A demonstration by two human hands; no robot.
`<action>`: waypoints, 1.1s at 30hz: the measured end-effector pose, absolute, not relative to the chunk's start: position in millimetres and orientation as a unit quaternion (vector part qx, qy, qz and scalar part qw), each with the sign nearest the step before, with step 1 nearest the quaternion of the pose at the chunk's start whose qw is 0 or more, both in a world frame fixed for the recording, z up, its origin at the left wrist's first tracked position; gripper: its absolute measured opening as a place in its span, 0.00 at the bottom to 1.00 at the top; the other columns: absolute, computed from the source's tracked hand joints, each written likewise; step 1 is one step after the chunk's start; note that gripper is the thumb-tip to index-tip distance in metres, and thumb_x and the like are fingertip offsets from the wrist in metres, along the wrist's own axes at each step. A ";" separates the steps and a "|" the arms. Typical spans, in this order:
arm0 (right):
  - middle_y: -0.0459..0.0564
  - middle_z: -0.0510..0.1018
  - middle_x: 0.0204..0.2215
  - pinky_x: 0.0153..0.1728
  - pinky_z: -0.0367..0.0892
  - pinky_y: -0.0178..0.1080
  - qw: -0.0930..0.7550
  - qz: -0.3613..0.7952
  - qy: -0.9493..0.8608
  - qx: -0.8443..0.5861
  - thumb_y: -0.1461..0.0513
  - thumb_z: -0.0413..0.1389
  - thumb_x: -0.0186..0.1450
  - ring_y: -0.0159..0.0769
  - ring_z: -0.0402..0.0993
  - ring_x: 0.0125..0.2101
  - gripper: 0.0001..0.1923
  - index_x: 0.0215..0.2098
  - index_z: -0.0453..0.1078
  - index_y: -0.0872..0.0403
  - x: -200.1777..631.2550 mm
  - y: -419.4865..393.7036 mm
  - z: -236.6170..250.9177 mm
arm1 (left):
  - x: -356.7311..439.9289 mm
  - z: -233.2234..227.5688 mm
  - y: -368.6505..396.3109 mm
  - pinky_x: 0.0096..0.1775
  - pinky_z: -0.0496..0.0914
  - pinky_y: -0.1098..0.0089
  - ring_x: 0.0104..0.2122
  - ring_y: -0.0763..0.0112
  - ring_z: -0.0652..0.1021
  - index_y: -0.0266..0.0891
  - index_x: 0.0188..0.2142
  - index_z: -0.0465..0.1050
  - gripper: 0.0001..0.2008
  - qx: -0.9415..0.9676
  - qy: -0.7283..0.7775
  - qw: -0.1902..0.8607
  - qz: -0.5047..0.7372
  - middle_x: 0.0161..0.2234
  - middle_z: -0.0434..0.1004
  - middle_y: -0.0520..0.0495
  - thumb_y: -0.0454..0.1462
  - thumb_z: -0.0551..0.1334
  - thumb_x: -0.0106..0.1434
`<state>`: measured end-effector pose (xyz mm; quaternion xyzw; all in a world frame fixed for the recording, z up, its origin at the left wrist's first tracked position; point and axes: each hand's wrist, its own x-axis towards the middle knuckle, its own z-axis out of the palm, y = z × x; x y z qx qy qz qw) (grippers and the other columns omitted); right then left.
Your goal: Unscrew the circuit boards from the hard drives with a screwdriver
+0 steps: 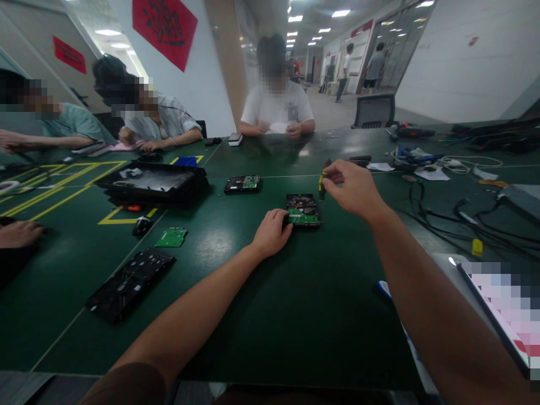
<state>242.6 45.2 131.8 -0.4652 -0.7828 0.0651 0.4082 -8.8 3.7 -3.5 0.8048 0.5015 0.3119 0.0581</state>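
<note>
Green worktop [295, 315] in a shared office, hard drive under both hands.

Left hand [272, 233] rests curled against the near-left edge of one hard drive [302, 210], board side up; just beyond it the right hand [352, 188] has its fingers [333, 179] pinched round a yellow-handled screwdriver [321, 188], tip down by the drive's far-right corner. Unscrewing the board seems in hand; next calls for seating the tip squarely. Left of the fingers: one loose green circuit board [171, 237], a second drive [242, 184] farther.

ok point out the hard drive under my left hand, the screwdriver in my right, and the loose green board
hard drive [304, 212], head view, green circuit board face
screwdriver [322, 188], head view, yellow-black handle
loose green board [171, 238], head view, its middle
</note>
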 end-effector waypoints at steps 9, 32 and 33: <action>0.54 0.83 0.38 0.41 0.76 0.51 0.415 0.055 -0.770 -0.481 0.57 0.63 0.65 0.48 0.81 0.38 0.08 0.39 0.71 0.49 242.2 43.1 133.4 | -8.8 -3.9 4.2 0.62 0.71 0.50 0.59 0.52 0.74 0.39 0.58 0.70 0.17 0.804 0.504 0.056 0.310 0.57 0.75 0.37 0.39 0.62 0.72; 0.55 0.83 0.40 0.42 0.75 0.52 0.418 0.060 -0.774 -0.472 0.57 0.63 0.65 0.49 0.81 0.40 0.07 0.40 0.73 0.50 242.9 42.8 133.5 | -9.8 -5.9 5.8 0.62 0.72 0.51 0.59 0.52 0.74 0.38 0.59 0.71 0.18 0.812 0.495 0.044 0.307 0.57 0.75 0.37 0.40 0.62 0.72; 0.54 0.83 0.40 0.42 0.76 0.52 0.418 0.060 -0.778 -0.465 0.58 0.63 0.66 0.49 0.81 0.40 0.07 0.40 0.73 0.50 242.8 43.2 133.2 | -9.8 -5.8 5.8 0.62 0.72 0.51 0.59 0.52 0.74 0.37 0.59 0.70 0.18 0.812 0.494 0.043 0.307 0.57 0.75 0.37 0.40 0.62 0.72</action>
